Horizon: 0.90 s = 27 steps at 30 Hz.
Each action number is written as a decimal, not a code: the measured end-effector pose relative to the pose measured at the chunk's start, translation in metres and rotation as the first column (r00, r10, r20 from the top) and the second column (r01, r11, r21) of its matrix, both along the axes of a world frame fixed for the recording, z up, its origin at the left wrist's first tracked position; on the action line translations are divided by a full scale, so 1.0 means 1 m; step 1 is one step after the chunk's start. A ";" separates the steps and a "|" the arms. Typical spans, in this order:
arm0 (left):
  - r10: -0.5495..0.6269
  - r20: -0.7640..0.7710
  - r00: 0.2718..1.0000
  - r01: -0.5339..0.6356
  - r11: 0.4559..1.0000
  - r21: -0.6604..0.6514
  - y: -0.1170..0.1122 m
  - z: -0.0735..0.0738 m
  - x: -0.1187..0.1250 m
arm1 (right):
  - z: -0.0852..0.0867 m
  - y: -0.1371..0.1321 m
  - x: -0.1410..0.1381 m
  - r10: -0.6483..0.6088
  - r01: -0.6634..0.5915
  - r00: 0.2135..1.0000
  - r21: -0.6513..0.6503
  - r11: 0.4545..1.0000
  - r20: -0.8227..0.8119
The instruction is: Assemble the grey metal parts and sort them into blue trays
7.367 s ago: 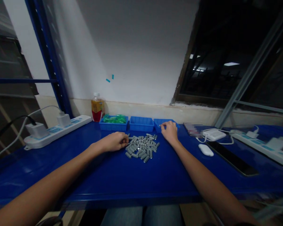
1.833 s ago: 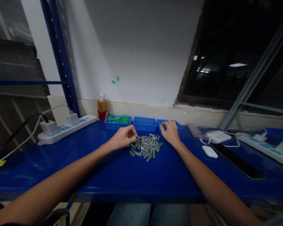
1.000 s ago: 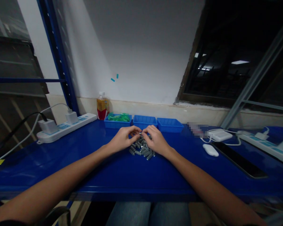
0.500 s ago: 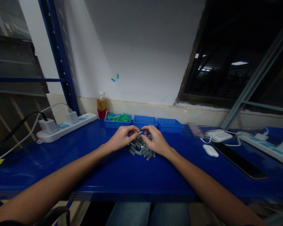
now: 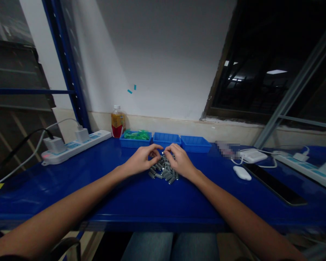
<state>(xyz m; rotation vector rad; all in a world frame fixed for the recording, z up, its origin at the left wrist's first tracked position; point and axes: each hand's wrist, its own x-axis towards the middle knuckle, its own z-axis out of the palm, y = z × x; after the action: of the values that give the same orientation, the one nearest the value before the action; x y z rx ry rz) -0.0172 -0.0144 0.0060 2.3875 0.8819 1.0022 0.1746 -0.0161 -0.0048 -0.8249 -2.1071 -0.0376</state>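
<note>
A heap of small silvery metal cylinders (image 5: pixel 167 174) lies on the blue table (image 5: pixel 141 199) under and between my hands. Over the heap's left side is my left hand (image 5: pixel 142 157), its thumb and index finger apart with nothing visible between them. My right hand (image 5: pixel 180 159) is above the right part of the heap, thumb and index finger pinched on a small metal cylinder (image 5: pixel 163 153), of which only a bright end shows. The two hands' fingertips nearly meet. My right hand hides part of the heap.
Behind the heap stand a blue bin with green plastic pieces (image 5: pixel 137 135) and two more blue bins (image 5: pixel 167 139), (image 5: pixel 195 144). A drink bottle (image 5: pixel 117 121) and a power strip (image 5: pixel 76 146) are left; a white case (image 5: pixel 242 173) and a phone (image 5: pixel 275 185) lie right.
The small metal cylinder between the fingertips has passed from my left hand to my right. The left thumb and index finger have parted. The heap looks the same.
</note>
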 end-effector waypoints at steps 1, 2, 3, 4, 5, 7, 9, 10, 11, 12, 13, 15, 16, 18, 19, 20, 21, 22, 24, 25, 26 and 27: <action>0.018 -0.014 1.000 -0.017 0.998 0.059 -0.002 0.000 0.001 | 0.000 0.000 0.000 -0.003 0.003 1.000 -0.003 1.000 -0.002; 0.033 -0.024 0.999 -0.030 0.994 0.100 -0.003 0.001 0.002 | 0.000 0.000 0.000 -0.003 0.003 1.000 -0.004 1.000 -0.003; 0.049 -0.032 0.998 -0.044 0.991 0.127 -0.005 0.001 0.003 | 0.000 0.000 -0.001 -0.001 0.001 1.000 -0.009 1.000 -0.002; 0.063 -0.046 0.997 -0.056 0.988 0.142 -0.006 0.001 0.004 | -0.001 0.000 -0.001 0.002 -0.002 1.000 -0.014 1.000 -0.001; 0.075 -0.062 0.995 -0.065 0.987 0.149 -0.007 0.002 0.004 | -0.001 0.000 -0.002 0.005 -0.005 1.000 -0.018 1.000 -0.001; 0.091 -0.089 0.992 -0.076 0.985 0.156 -0.008 0.003 0.005 | -0.002 0.000 -0.003 0.008 -0.008 1.000 -0.027 1.000 0.000; 0.107 -0.095 0.990 -0.090 0.982 0.165 -0.008 0.003 0.004 | -0.002 0.000 -0.003 0.005 -0.005 1.000 -0.034 0.999 0.008; 0.118 -0.092 0.989 -0.101 0.980 0.173 -0.008 0.004 0.004 | -0.003 0.000 -0.003 0.001 -0.001 1.000 -0.037 0.999 0.010; 0.130 -0.089 0.987 -0.112 0.977 0.180 -0.008 0.004 0.003 | -0.003 0.001 -0.002 -0.003 0.003 1.000 -0.041 0.999 0.009; 0.143 -0.088 0.986 -0.125 0.975 0.185 -0.007 0.004 0.003 | -0.003 0.000 -0.002 -0.006 0.006 1.000 -0.044 0.999 0.005; 0.154 -0.087 0.984 -0.135 0.973 0.187 -0.007 0.004 0.003 | -0.003 0.000 -0.001 -0.007 0.007 1.000 -0.043 0.999 -0.001; 0.161 -0.090 0.983 -0.143 0.973 0.183 -0.007 0.004 0.003 | -0.002 -0.002 -0.001 0.002 -0.002 1.000 -0.030 1.000 -0.007; 0.160 -0.095 0.983 -0.141 0.974 0.177 -0.008 0.004 0.003 | -0.001 -0.003 -0.001 0.012 -0.012 1.000 -0.016 1.000 -0.001; 0.156 -0.109 0.982 -0.137 0.976 0.168 -0.008 0.004 0.004 | 0.001 -0.005 -0.002 0.030 -0.030 0.999 0.011 0.999 0.027; 0.154 -0.120 0.981 -0.133 0.978 0.163 -0.009 0.004 0.004 | 0.001 -0.005 -0.002 0.033 -0.034 0.999 0.019 0.999 0.042; 0.152 -0.131 0.980 -0.130 0.979 0.159 -0.009 0.004 0.005 | 0.002 -0.006 -0.002 0.031 -0.032 0.998 0.023 0.999 0.055; 0.150 -0.137 0.979 -0.128 0.979 0.156 -0.009 0.003 0.005 | 0.002 -0.006 -0.003 0.024 -0.025 0.998 0.025 0.999 0.063; 0.148 -0.141 0.979 -0.126 0.980 0.155 -0.009 0.003 0.005 | 0.003 -0.006 -0.003 0.013 -0.014 0.998 0.025 1.000 0.067; 0.148 -0.131 0.980 -0.128 0.980 0.153 -0.009 0.002 0.005 | 0.002 -0.006 -0.003 -0.012 0.010 0.997 0.022 1.000 0.073; 0.148 -0.116 0.982 -0.130 0.980 0.151 -0.009 0.001 0.005 | 0.002 -0.006 -0.003 -0.024 0.022 0.997 0.020 1.000 0.076; 0.146 -0.094 0.985 -0.131 0.980 0.150 -0.008 0.001 0.005 | 0.002 -0.006 -0.003 -0.035 0.033 0.996 0.018 0.999 0.078; 0.142 -0.070 0.987 -0.130 0.980 0.152 -0.008 0.000 0.005 | 0.002 -0.005 -0.004 -0.044 0.043 0.996 0.014 0.999 0.081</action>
<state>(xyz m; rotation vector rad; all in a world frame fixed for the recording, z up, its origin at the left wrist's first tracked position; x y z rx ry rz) -0.0122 -0.0226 0.0060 2.5343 1.0466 1.0617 0.1710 -0.0216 -0.0032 -0.8751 -2.1628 -0.1083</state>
